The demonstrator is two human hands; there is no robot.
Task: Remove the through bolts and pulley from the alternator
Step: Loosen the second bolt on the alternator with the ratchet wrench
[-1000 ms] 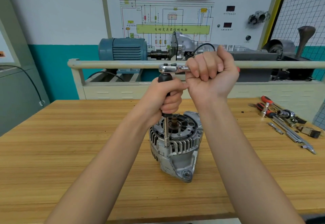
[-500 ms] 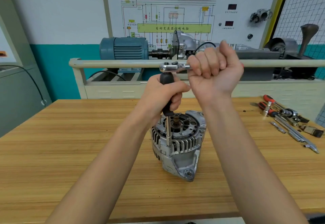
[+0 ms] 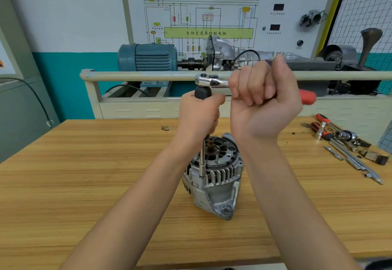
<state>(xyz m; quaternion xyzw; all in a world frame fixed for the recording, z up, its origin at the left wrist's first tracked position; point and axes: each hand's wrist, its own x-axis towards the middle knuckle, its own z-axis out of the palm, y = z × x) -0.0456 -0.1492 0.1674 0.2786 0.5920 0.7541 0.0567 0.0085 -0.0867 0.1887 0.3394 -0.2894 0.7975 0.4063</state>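
One alternator [image 3: 214, 176] stands on the wooden bench [image 3: 84, 185], near the middle, its open finned end facing up and its mounting lug toward the camera. One ratchet wrench [image 3: 212, 81] is held level above it, its chrome head sitting on top of one black-handled driver [image 3: 203, 93] whose thin steel shaft [image 3: 203, 159] runs straight down to the alternator's rim at the near left edge. The left hand [image 3: 199, 117] has its grip wrapped around the driver's black handle, fingers curled fully round it just under the ratchet head. The right hand [image 3: 263, 100] has its grip closed in a fist round the ratchet's handle, whose red end [image 3: 307, 98] sticks out past the palm on the right; this hand is somewhat blurred. At the bench's right edge lies a loose cluster of hand tools [image 3: 347, 144]: two with red-and-black handles, several chrome bars and sockets whose exact number cannot be told. Behind the bench one blue electric motor [image 3: 148, 57] sits on a training stand, coupled to a silver housing in front of a wiring-diagram panel [image 3: 207, 15].
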